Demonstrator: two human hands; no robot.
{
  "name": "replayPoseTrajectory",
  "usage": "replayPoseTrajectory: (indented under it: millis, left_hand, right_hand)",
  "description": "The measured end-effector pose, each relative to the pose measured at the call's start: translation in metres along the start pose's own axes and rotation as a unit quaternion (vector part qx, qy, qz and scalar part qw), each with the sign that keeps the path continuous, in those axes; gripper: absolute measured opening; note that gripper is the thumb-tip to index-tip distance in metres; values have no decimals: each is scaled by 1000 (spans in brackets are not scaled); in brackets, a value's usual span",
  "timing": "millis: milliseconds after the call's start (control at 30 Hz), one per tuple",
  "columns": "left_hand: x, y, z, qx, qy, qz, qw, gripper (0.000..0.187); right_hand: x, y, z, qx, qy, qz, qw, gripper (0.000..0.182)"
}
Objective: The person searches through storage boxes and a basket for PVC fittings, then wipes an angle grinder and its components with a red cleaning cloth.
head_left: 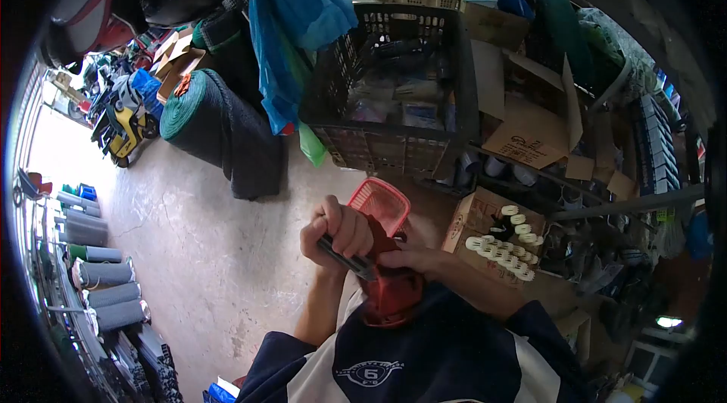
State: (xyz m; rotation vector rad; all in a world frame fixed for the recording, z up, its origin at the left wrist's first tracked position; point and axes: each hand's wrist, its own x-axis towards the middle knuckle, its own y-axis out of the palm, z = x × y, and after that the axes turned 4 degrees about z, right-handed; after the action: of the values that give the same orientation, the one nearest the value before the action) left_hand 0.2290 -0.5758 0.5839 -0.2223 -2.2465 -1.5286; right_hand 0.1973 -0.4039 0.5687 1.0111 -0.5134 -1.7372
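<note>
Dark tool (343, 258) is clenched in the left hand (341, 230), its end at the red part (395, 297), which is held before the torso, apparently steadied by the half-curled right hand (409, 258). Red basket (384, 202) is placed beyond, likely for reach.

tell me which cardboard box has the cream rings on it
The cardboard box nearest the right hand: cream rings lie on its top. The box with raised flaps beyond it shows none.
</note>
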Motion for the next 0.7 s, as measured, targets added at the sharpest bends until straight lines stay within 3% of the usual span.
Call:
replayPoseTrajectory:
  millis: [100, 133, 233, 300, 367, 400, 500, 567, 633, 700]
  left_hand:
    - [6, 4, 1, 87, -23, -87, 992, 25]
    - [10, 5, 1, 134, -35, -116, 984, 26]
    - [16, -2, 17, 435, 10, -270, 859, 26]
    - [14, -4, 27, 482, 26, -283, 829, 24]
    - [18, 2, 27, 389, -47, -319, 863, 22]
    - [16, -8, 30, 360, -37, -327, 873, 26]
    - [10, -15, 22, 299, -76, -174, 935, 28]
    - [10, -11, 17, 174, -88, -135, 972, 28]
    - [11, -7, 23, 56, -89, -88, 991, 28]
    - [13, -5, 27, -37, -69, -33, 996, 27]
  right_hand:
    - [4, 3, 7, -141, -65, 0, 988, 60]
    - [7, 1, 5, -211, -140, -43, 966, 62]
    - [14, 1, -5, -378, -277, -206, 859, 65]
    - [15, 10, -3, -445, -260, -346, 784, 68]
    - [10, 0, 1, -484, -236, -308, 784, 68]
    - [4, -5, 0, -503, -219, -288, 785, 68]
    - [-4, -13, 4, -420, -248, -143, 862, 68]
    - [-6, -16, 5, -288, -223, -92, 927, 67]
    - [-10, -22, -6, -100, -188, -83, 973, 73]
    - [-7, -30, -23, 69, -157, -93, 981, 85]
